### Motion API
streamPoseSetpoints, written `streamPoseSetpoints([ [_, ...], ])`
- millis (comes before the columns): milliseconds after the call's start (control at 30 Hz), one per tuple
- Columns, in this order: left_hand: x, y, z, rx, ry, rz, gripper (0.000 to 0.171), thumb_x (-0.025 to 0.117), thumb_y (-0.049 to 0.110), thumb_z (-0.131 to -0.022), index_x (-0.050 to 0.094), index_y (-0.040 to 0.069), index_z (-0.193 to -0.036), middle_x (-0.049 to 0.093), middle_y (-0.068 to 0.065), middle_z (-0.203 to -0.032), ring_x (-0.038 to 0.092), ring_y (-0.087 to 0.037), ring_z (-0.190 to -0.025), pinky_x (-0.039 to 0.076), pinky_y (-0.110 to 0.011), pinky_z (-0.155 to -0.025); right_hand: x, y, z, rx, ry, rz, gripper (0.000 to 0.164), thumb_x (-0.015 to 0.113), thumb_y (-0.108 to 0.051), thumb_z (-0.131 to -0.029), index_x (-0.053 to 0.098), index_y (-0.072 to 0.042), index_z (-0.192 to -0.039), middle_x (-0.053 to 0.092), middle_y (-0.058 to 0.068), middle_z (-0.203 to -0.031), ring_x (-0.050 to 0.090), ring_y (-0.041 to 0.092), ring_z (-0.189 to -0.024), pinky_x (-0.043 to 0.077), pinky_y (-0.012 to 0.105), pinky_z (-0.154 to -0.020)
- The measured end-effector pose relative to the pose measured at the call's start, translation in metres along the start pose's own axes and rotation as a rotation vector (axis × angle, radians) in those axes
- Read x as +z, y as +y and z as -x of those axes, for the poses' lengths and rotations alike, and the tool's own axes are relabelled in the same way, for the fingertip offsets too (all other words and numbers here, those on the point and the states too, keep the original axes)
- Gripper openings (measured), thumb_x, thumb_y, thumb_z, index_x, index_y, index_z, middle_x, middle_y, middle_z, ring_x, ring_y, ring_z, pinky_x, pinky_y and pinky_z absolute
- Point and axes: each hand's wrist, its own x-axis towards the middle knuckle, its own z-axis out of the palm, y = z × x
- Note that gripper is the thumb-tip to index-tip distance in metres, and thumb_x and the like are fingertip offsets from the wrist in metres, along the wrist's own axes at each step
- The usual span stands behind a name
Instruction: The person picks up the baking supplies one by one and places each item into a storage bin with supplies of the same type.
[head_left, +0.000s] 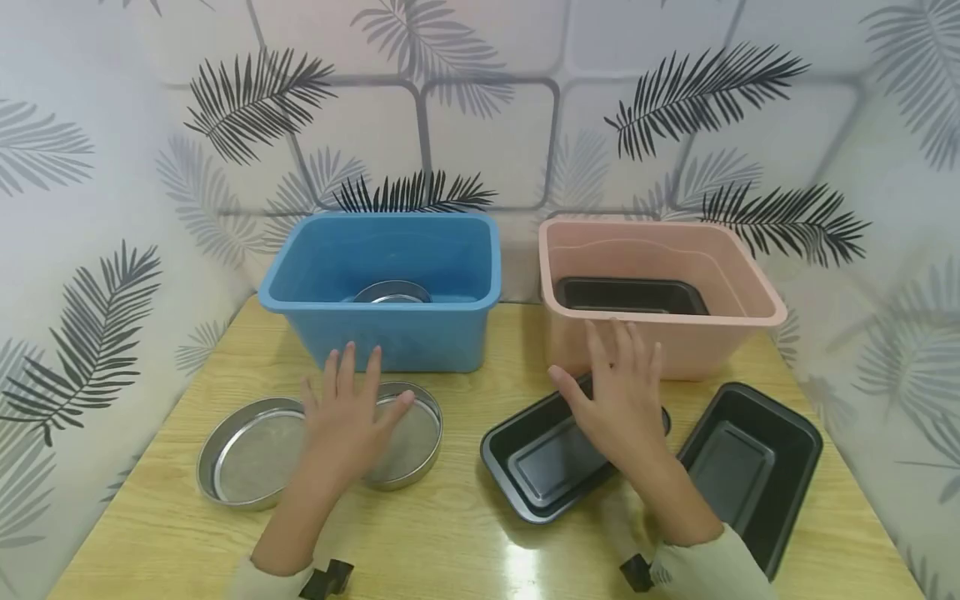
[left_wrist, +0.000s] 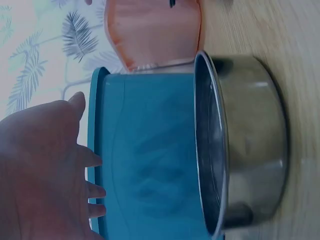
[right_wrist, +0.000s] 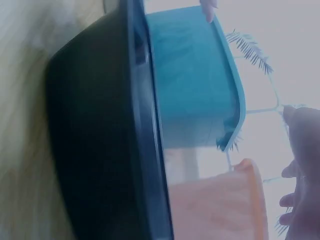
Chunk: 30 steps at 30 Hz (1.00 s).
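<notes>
My left hand [head_left: 341, 433] hovers with spread fingers over two round metal cake pans, the left pan [head_left: 251, 458] and the right pan [head_left: 408, 446]. It holds nothing. In the left wrist view one round pan [left_wrist: 250, 140] stands on the table, apart from the hand. My right hand [head_left: 618, 400], fingers also spread and holding nothing, is above a dark loaf pan [head_left: 555, 458]; a second loaf pan [head_left: 735, 467] lies to its right. Another round pan [head_left: 392, 291] sits inside the blue bin [head_left: 390, 333], and a dark loaf pan [head_left: 630, 294] is inside the pink bin [head_left: 675, 346].
Both bins stand side by side at the back of the wooden table [head_left: 442, 542], against a wall [head_left: 495, 142] with a leaf pattern. The round pans are in front of the blue bin, the loaf pans in front of the pink one.
</notes>
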Motion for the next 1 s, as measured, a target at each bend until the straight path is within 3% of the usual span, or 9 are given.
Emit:
streamPoseSetpoints([
  [100,-0.003,-0.011,0.004,0.016,0.041,0.026,0.086,0.035,0.068,-0.100,0.020,0.010,-0.161,0.013,-0.026,-0.165,0.009,-0.048,-0.152,0.009,-0.074,-0.116,0.001,-0.012,-0.009,-0.003,-0.009,-0.127,0.080,0.045,-0.063,-0.100,0.031,-0.010,-0.159,0.021,0.021,-0.163,0.019,0.042,-0.151,0.015,0.068,-0.119],
  [233,-0.008,-0.028,0.010,0.009,0.081,0.076,0.080,0.039,0.061,-0.103,0.023,0.006,-0.160,0.016,-0.029,-0.163,0.013,-0.051,-0.149,0.018,-0.072,-0.115,0.003,-0.029,-0.022,0.049,-0.089,-0.356,0.076,0.043,-0.062,-0.101,0.025,-0.020,-0.161,0.015,0.014,-0.166,0.021,0.041,-0.151,0.029,0.073,-0.110],
  [467,-0.021,-0.061,0.029,-0.089,0.105,0.193,0.068,0.042,0.047,-0.107,0.025,0.008,-0.160,0.016,-0.028,-0.162,0.022,-0.056,-0.140,0.036,-0.076,-0.097,0.015,-0.043,-0.049,0.042,-0.133,-0.650,0.072,0.045,-0.055,-0.103,0.025,-0.018,-0.161,0.016,0.016,-0.165,0.017,0.037,-0.153,0.020,0.067,-0.119],
  [600,-0.024,-0.085,0.040,-0.154,0.107,0.229,0.063,0.039,0.043,-0.108,0.028,0.006,-0.158,0.017,-0.028,-0.162,0.025,-0.058,-0.136,0.038,-0.076,-0.088,0.026,-0.052,-0.060,0.033,-0.133,-0.725,0.070,0.048,-0.050,-0.103,0.028,-0.015,-0.160,0.018,0.013,-0.164,0.024,0.036,-0.151,0.024,0.063,-0.120],
  [767,-0.023,-0.119,0.052,-0.195,0.102,0.267,0.059,0.041,0.033,-0.109,0.028,0.002,-0.157,0.021,-0.035,-0.158,0.022,-0.067,-0.134,0.035,-0.081,-0.087,0.043,-0.062,-0.079,0.038,-0.140,-0.799,0.064,0.049,-0.043,-0.105,0.030,-0.013,-0.159,0.019,0.014,-0.164,0.032,0.034,-0.147,0.037,0.053,-0.118],
  [1000,-0.018,-0.158,0.066,-0.224,0.085,0.336,0.060,0.041,0.029,-0.109,0.024,-0.006,-0.156,0.017,-0.043,-0.154,0.015,-0.073,-0.134,0.020,-0.086,-0.098,0.065,-0.062,-0.103,0.101,-0.170,-0.839,0.065,0.047,-0.044,-0.106,0.027,-0.014,-0.160,0.020,0.014,-0.165,0.025,0.027,-0.151,0.032,0.050,-0.121],
])
